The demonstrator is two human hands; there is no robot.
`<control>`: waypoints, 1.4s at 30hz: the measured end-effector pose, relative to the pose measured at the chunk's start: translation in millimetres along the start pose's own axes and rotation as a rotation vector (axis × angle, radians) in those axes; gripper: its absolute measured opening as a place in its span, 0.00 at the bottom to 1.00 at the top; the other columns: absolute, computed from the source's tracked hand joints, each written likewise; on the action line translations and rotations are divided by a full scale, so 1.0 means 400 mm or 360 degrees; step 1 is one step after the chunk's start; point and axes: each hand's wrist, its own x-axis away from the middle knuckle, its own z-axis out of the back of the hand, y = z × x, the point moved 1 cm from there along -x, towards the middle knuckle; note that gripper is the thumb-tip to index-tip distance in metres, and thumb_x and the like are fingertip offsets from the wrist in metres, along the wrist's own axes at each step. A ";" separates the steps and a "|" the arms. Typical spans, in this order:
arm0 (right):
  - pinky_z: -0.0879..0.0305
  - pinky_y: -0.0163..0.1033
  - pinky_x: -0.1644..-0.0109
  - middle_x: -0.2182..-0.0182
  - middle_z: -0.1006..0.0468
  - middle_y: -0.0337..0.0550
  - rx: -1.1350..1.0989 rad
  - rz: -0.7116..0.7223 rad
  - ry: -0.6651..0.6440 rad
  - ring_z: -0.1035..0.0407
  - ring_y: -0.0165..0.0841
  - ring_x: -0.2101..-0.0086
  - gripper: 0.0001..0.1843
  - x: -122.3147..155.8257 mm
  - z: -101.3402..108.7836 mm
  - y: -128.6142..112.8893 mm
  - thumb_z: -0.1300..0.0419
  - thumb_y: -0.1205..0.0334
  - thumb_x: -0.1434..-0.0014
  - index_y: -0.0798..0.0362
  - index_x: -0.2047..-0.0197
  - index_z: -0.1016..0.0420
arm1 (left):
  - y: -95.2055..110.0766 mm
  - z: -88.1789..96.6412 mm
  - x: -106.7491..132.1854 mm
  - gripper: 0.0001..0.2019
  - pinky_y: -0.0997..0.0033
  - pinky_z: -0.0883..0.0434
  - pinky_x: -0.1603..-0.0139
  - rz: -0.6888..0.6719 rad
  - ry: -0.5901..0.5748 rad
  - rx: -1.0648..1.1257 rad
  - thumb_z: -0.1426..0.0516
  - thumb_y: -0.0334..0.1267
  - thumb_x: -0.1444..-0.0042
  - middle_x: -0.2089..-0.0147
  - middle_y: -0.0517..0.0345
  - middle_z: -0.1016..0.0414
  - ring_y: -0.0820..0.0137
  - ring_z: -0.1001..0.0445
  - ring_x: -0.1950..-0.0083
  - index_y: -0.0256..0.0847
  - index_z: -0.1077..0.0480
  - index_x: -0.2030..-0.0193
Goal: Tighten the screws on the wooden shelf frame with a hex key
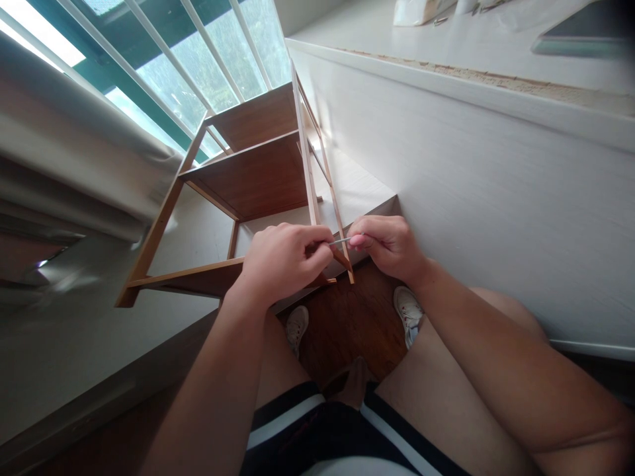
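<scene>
Closest to the lens in the head view: a sliver of pale top (360,467), cut off by the bottom edge, then dark shorts (307,436) with pale stripes. Now up along bare forearms, the left cropped by the bottom edge, the right running out at the lower right corner. And there, mid-frame: a thin grey rod (340,241), strung between left hand (288,258) and right hand (389,243). Both ends largely lost inside the grips, so hard to say whether straight or bent. In front of a leg of the wooden shelf unit (248,178), but touching it or clear of it? No telling from this angle. Lower shelf partly hidden behind the left wrist; white shoes (296,326) half covered by the legs.

Now for the pose. On the left, back upward, knuckles bunched, thumb and forefinger pinched tight on the rod, aimed inward. On the right, fingers curled, thumb tip pressed to forefinger, clamped on the same rod, facing across.

Up on the white bench (347,33), a white packet (414,13) cropped by the top edge, a dark slab (590,30) by the right.
</scene>
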 end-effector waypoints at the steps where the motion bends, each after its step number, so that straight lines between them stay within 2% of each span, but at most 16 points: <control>1: 0.39 0.38 0.66 0.75 0.28 0.41 -0.0002 -0.0002 0.0002 0.36 0.31 0.73 0.17 -0.001 0.000 -0.001 0.43 0.53 0.32 0.52 0.70 0.26 | -0.001 -0.001 0.000 0.14 0.66 0.43 0.67 -0.0001 0.0001 0.0004 0.50 0.43 0.39 0.70 0.61 0.23 0.65 0.29 0.67 0.52 0.22 0.63; 11: 0.40 0.36 0.68 0.76 0.29 0.39 -0.0065 -0.0088 0.0071 0.37 0.29 0.75 0.18 0.001 -0.009 -0.003 0.43 0.52 0.32 0.53 0.70 0.27 | -0.001 0.001 0.004 0.14 0.66 0.45 0.67 0.0001 0.0004 -0.0011 0.50 0.44 0.38 0.70 0.61 0.24 0.65 0.30 0.67 0.53 0.22 0.62; 28: 0.40 0.35 0.66 0.75 0.29 0.38 -0.0128 -0.0041 0.0053 0.36 0.29 0.73 0.16 -0.001 -0.011 0.002 0.42 0.56 0.32 0.54 0.70 0.27 | 0.002 0.003 0.007 0.11 0.68 0.47 0.68 -0.0018 -0.0009 -0.0057 0.47 0.48 0.38 0.72 0.65 0.26 0.68 0.31 0.69 0.51 0.25 0.62; 37: 0.41 0.35 0.65 0.74 0.29 0.38 -0.0097 0.0024 0.0037 0.37 0.28 0.72 0.15 -0.009 -0.005 -0.002 0.42 0.57 0.32 0.55 0.69 0.28 | 0.010 0.009 0.008 0.10 0.67 0.46 0.68 0.0028 -0.0030 -0.0062 0.47 0.45 0.38 0.67 0.65 0.21 0.68 0.27 0.66 0.52 0.24 0.61; 42: 0.41 0.35 0.66 0.75 0.31 0.38 -0.0062 0.0025 0.0050 0.39 0.28 0.73 0.17 -0.008 -0.007 -0.006 0.43 0.55 0.31 0.54 0.70 0.28 | 0.012 0.008 0.008 0.10 0.67 0.45 0.67 0.0023 -0.0028 -0.0055 0.47 0.45 0.38 0.67 0.65 0.21 0.68 0.26 0.65 0.51 0.24 0.61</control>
